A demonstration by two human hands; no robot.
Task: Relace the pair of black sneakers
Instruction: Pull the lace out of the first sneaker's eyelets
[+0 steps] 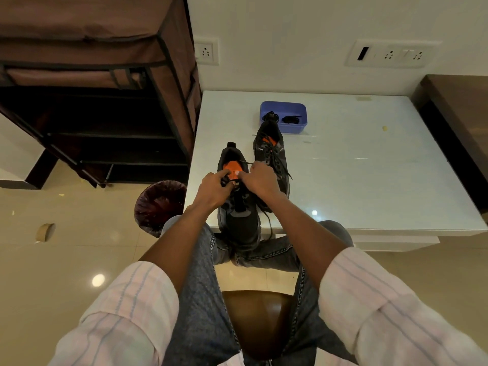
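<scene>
hands: left hand (211, 190) and right hand (260, 178) close together over the near sneaker (237, 207), each pinching a bit of black lace (244, 163) at the top eyelets by the orange insole
near sneaker: toe hangs off the bench (369, 180) front edge toward the lap, heel pointing away
far sneaker (272, 154): flat on the bench just right of the first, laces loose and trailing down its side
step: looks like work at the top eyelets – cannot tell if the lace is going in or coming out
risk: a hard tug could drag the overhanging shoe off the edge; lace tip may slip from the pinch or skip an eyelet
risk 2: the far sneaker's trailing lace lies near the right wrist – snag likely
blue tray (284, 105): behind the far sneaker, two dark bundles inside, probably laces
surface: glossy white top, glare spots
room: tiled floor, lined bin (158, 204) left of the bench, brown fabric rack (92, 88) further left, wall sockets
</scene>
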